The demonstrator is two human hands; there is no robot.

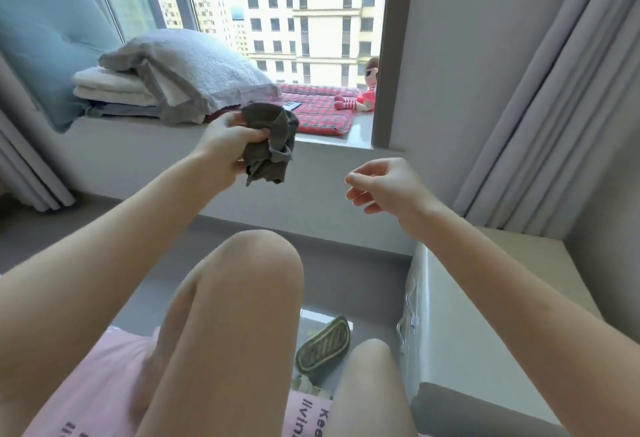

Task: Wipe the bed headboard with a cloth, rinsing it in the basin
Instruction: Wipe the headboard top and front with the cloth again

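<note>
A crumpled dark grey cloth [273, 144] hangs in the air in front of the window ledge, gripped by my left hand [227, 147], whose thumb and fingers curl round its upper part. To the right and slightly lower, my right hand [384, 187] is held out with loosely curled fingers and nothing in it. It is apart from the cloth. My bare knees fill the lower middle of the view. I see no basin. A padded grey edge [460, 405] at the lower right may be the headboard; I cannot tell.
The window ledge [332, 140] holds a grey pillow [194, 69], folded blankets [110, 88], a red plaid mat [320, 111] and a doll [363, 90]. A white bedside cabinet [460, 301] stands at the right, grey curtains [561, 97] behind it. A green slipper [323, 343] lies on the floor.
</note>
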